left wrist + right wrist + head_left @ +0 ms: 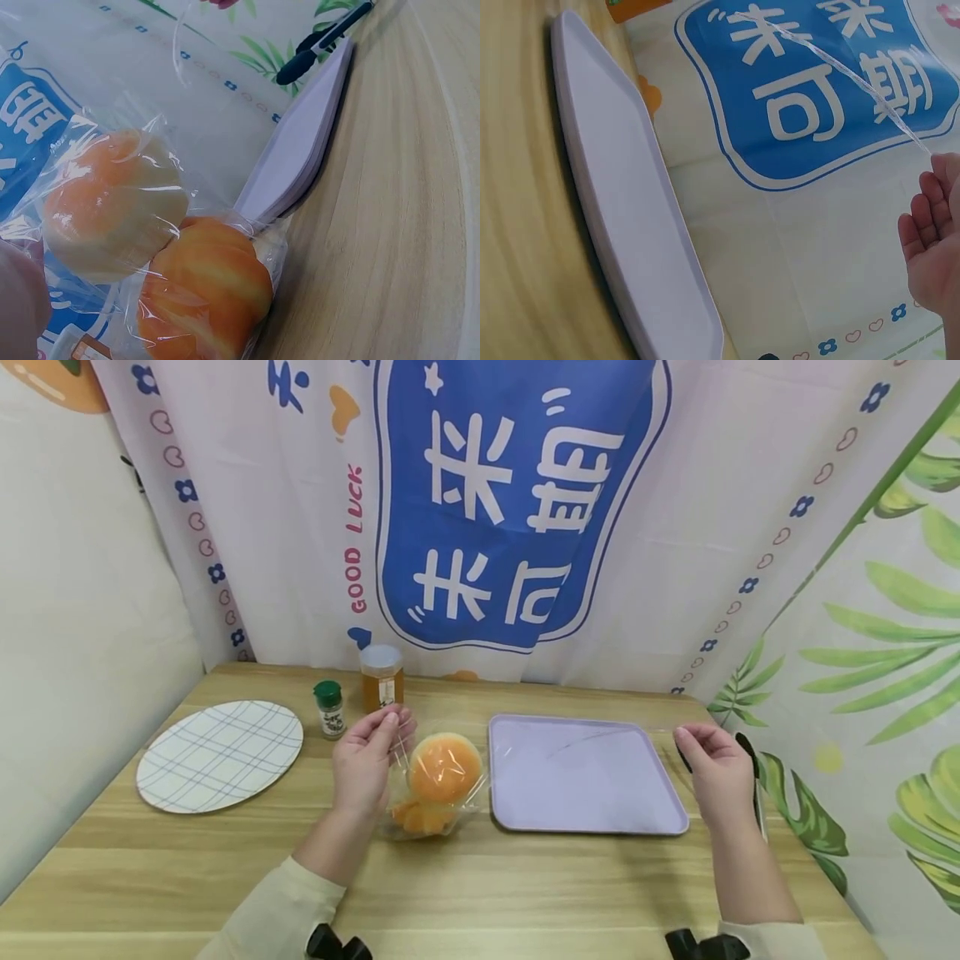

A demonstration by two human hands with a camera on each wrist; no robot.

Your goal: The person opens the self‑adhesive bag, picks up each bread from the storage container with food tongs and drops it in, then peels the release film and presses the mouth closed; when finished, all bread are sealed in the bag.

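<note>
My left hand (pixel 365 760) pinches the top edge of a clear plastic bag (pixel 472 799) and holds it up over the wooden table. Inside the bag are a round bun (pixel 445 767) with a glossy top and, lower down, a ridged golden bread roll (pixel 210 289). Out to the right, my right hand (pixel 717 772) pinches one end of a thin clear plastic strip (pixel 847 73) between thumb and forefinger. That strip stretches leftward in the right wrist view. Between the hands lies a lilac rectangular tray (pixel 585 777).
A white oval board (pixel 220 756) with blue grid lines lies at the left. Behind my left hand stand a green-capped shaker (pixel 330 708) and an amber jar (pixel 383 681). Black-tipped tongs (pixel 319 49) lie right of the tray, partly behind my right hand. Printed cloth hangs behind.
</note>
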